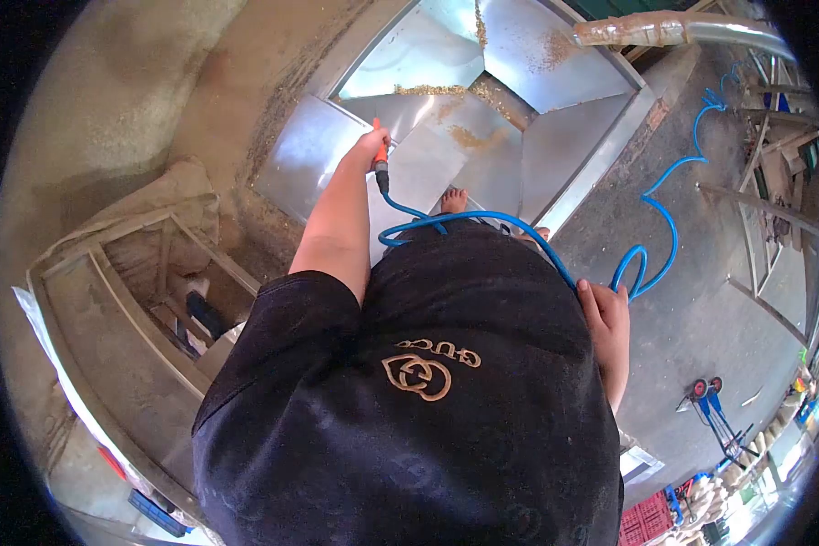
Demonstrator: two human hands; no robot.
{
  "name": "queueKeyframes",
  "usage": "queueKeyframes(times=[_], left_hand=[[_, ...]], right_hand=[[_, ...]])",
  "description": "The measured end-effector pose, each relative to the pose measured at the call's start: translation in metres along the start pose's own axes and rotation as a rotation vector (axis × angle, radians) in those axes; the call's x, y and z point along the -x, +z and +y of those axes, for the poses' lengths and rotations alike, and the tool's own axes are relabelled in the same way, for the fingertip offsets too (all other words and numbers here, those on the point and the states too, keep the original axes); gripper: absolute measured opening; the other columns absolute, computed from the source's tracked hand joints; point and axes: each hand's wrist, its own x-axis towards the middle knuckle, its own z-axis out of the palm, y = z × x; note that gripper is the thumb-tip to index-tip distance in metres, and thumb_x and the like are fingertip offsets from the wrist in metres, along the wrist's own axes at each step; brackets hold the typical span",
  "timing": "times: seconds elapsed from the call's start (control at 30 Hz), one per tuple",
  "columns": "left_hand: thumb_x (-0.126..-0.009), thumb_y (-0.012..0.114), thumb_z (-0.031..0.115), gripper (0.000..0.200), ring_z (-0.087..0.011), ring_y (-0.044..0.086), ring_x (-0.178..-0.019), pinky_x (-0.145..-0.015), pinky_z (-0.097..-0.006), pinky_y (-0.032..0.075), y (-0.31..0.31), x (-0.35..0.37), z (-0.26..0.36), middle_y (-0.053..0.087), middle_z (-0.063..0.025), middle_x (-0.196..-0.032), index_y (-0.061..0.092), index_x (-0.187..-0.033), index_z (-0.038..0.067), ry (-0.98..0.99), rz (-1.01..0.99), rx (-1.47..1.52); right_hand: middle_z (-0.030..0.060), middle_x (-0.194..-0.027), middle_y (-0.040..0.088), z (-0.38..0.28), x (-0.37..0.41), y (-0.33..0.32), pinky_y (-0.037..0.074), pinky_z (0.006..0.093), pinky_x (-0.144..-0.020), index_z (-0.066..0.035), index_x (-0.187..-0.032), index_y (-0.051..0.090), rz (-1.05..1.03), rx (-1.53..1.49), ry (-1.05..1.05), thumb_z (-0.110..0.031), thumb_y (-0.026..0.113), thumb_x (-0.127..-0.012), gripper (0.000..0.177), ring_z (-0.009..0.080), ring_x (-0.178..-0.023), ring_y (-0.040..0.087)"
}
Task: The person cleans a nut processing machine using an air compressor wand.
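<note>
My left hand is closed around an orange air blow gun, held out over the metal hopper. A blue air hose runs from the gun's dark fitting, loops in front of my body and reaches my right hand. That hand is down at my right side, its fingers curled on the hose. Sloping sheet-metal panels form the hopper, with a dark opening low between them. Yellowish grain-like bits lie along the seams and on the panels. A bare foot shows on the metal.
A clear pipe wrapped in brown tape juts in above the hopper's far right corner. More blue hose coils across the concrete floor. At left stands a framed box structure. A blue hand truck and a red crate are at right.
</note>
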Motion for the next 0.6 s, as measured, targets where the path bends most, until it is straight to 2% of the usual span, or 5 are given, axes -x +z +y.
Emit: queueKeyframes(times=[0.3,0.5,0.57,0.6], left_hand=[[-0.067,0.052,0.019,0.011,-0.0143,0.042,-0.045,-0.041,-0.0296,0.038,0.004,0.009,0.003,0.042,-0.0015,-0.054,0.047,-0.066,0.010,-0.011,-0.006,0.069],[-0.068,0.052,0.020,0.011,-0.0148,0.042,-0.045,-0.041,-0.0299,0.038,0.006,0.007,0.002,0.042,-0.0016,-0.054,0.047,-0.066,0.010,0.006,0.016,0.020],[-0.068,0.053,0.023,0.014,-0.0144,0.041,-0.047,-0.042,-0.0307,0.035,0.006,0.006,0.002,0.043,-0.0029,-0.057,0.049,-0.063,0.011,-0.014,0.053,-0.129],[-0.068,0.053,0.023,0.014,-0.0144,0.041,-0.047,-0.042,-0.0307,0.035,0.009,0.007,0.002,0.043,-0.0029,-0.057,0.049,-0.063,0.011,-0.013,0.050,-0.134]], right_hand=[[0.0137,-0.060,0.051,-0.006,0.003,0.002,0.028,0.0431,-0.084,0.000,-0.064,0.052,-0.003,-0.023,0.048,-0.026,0.047,-0.089,0.036,0.0308,-0.063,0.050],[0.0143,-0.060,0.052,-0.004,0.005,0.007,0.029,0.0417,-0.082,0.000,-0.064,0.053,0.043,-0.021,0.001,-0.026,0.047,-0.089,0.036,0.0308,-0.063,0.050],[0.0147,-0.060,0.053,-0.003,0.008,0.010,0.029,0.0400,-0.080,0.000,-0.064,0.054,0.087,-0.015,-0.018,-0.025,0.047,-0.088,0.035,0.0310,-0.063,0.050],[0.0151,-0.060,0.053,-0.004,0.008,0.008,0.030,0.0392,-0.079,0.000,-0.065,0.055,0.044,0.001,-0.007,-0.025,0.047,-0.088,0.034,0.0312,-0.063,0.050]])
